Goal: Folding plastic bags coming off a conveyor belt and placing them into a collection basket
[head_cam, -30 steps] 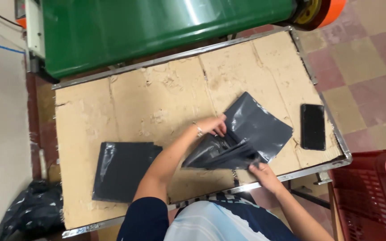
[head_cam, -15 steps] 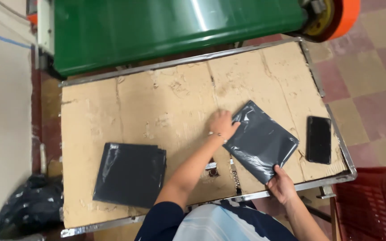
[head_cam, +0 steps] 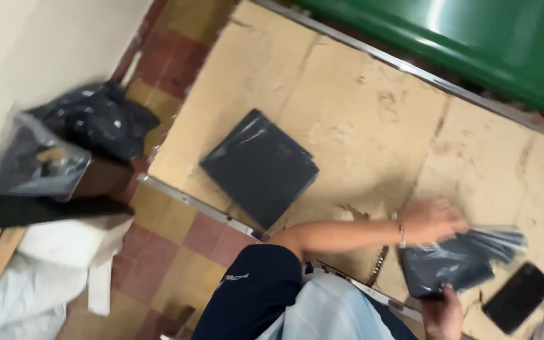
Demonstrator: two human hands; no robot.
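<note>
— Two hands on one dark plastic bag (head_cam: 458, 264)?

— Yes. It lies at the near right part of the desk (head_cam: 360, 126), on the cardboard top, partly lifted and blurred. The left hand (head_cam: 432, 220) rests on its upper left corner, palm down, fingers spread over the plastic. The right hand (head_cam: 443, 313) grips its near edge from below, fingers closed on the bag.

— Is the left hand grasping it too?

— It presses on the bag; whether the fingers curl around the edge, I cannot tell because of blur. A bracelet (head_cam: 402, 234) shows at that wrist.

— What lies closest to the bag?

— A black phone (head_cam: 516, 298) lies just to its right, flat on the desk, apart from the bag.

— And farther out?

— A stack of dark bags (head_cam: 259, 167) lies flat to the left, well apart from the hands, near the desk's metal edge. Beyond the far edge of the desk stands a green machine (head_cam: 473, 38).

— What about the floor?

— The floor (head_cam: 177, 226) is tiled in red and tan. At the left, by the wall, sit a black sack (head_cam: 96, 119) and a clear sack of dark items (head_cam: 33, 164), with white material (head_cam: 64, 252) nearer. The person's dark sleeve (head_cam: 253, 289) and light trousers fill the bottom.
</note>
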